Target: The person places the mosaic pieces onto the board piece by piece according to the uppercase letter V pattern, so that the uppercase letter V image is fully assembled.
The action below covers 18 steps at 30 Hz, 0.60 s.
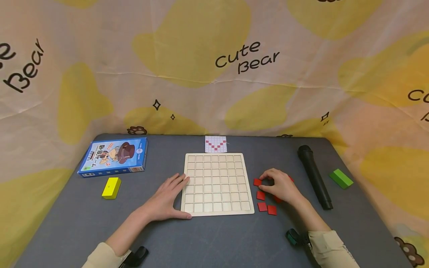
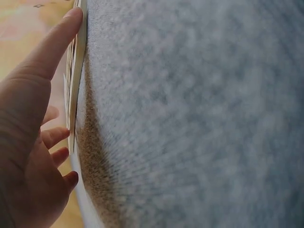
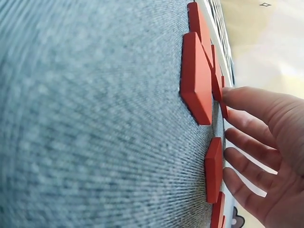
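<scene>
The left hand (image 1: 164, 200), fingers spread apart, touches the left edge of the grid board (image 1: 214, 188), mid-surface (image 1: 218, 242); a sideways push could skew the board. Red tiles (image 1: 260, 195) lie off its right edge. The right hand (image 1: 282, 186) has thumb and forefinger at one; I cannot tell whether they are clamped on it. A low palm might scatter its neighbours. Near the surface's right edge, the microphone (image 1: 315, 176) could roll if the forearm bumps it.

Head view's evenly lit, pretty crisp — left wrist view's dimmer, the flat grey fabric-textured tabletop (image 2: 204, 114) blurry with a brownish shadow (image 2: 96, 161).
</scene>
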Tool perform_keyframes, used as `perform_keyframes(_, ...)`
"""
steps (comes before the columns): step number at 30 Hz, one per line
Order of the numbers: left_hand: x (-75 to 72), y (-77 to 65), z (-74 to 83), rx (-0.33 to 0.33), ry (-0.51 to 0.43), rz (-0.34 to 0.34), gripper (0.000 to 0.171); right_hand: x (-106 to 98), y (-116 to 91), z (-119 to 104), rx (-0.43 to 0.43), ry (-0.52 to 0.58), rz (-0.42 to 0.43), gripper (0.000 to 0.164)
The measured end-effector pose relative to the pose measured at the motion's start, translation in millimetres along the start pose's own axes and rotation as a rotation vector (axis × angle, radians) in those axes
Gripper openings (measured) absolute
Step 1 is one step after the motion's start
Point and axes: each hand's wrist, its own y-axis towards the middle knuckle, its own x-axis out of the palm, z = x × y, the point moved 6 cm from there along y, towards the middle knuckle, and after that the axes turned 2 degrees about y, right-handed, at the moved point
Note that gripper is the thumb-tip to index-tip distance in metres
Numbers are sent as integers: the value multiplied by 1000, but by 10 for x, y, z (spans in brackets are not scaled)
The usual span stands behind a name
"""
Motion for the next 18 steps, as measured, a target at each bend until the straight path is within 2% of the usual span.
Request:
perform_keyframes(10,22,3,-56,16,22,3,116,2,17,-40,-13,-10,30,21)
perform_keyframes(18,15,4,-74,13,21,-5,116,81,34,-127,15,93,69,23)
